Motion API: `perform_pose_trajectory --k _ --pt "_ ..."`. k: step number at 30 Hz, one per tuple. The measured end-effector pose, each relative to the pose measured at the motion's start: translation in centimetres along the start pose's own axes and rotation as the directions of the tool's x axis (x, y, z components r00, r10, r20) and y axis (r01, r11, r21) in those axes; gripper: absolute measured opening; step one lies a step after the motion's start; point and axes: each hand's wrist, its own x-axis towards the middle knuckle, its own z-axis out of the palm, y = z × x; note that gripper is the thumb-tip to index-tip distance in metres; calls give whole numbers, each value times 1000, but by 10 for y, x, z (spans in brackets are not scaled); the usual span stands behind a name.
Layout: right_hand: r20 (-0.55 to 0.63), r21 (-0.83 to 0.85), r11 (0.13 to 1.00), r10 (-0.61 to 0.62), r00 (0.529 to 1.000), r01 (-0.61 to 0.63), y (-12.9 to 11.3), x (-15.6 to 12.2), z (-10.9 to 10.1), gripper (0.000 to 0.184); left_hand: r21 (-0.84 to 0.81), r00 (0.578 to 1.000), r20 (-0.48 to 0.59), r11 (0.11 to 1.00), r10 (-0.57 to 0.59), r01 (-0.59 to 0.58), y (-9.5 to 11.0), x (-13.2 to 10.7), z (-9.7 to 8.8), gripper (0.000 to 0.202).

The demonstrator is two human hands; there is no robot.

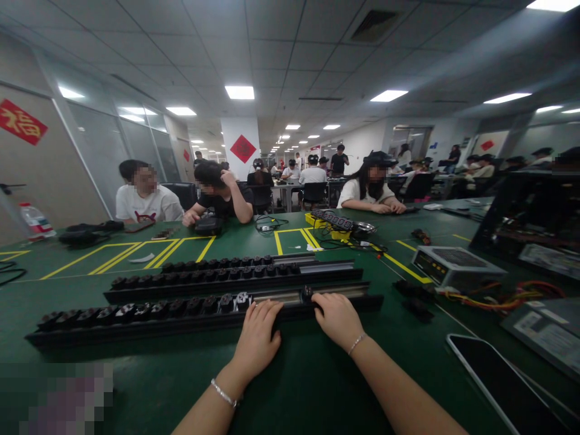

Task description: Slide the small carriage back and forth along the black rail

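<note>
Three long black rails lie side by side across the green table [317, 386], each loaded with a row of black modules. On the nearest rail [136, 323] my left hand [258, 338] rests with its fingers curled over the front edge, close to a white-marked module [241, 300]. My right hand [338, 317] grips the same rail a little to the right, fingers bent over a bare metal stretch [278, 297]. The middle rail [226, 279] and far rail [235, 262] lie untouched behind.
A dark phone [502, 380] lies at the near right, a power supply box [453, 266] with coloured wires [512, 297] beyond it. Black parts [414, 299] sit right of the rails. Several people sit at the table's far side; a bottle [35, 220] stands far left.
</note>
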Motion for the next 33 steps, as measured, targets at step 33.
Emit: perform_pose_trajectory --k 33 --pt "161 -105 987 137 977 -121 11 -9 -28 34 -18 1000 5 1000 -20 20 -1 0 2 57"
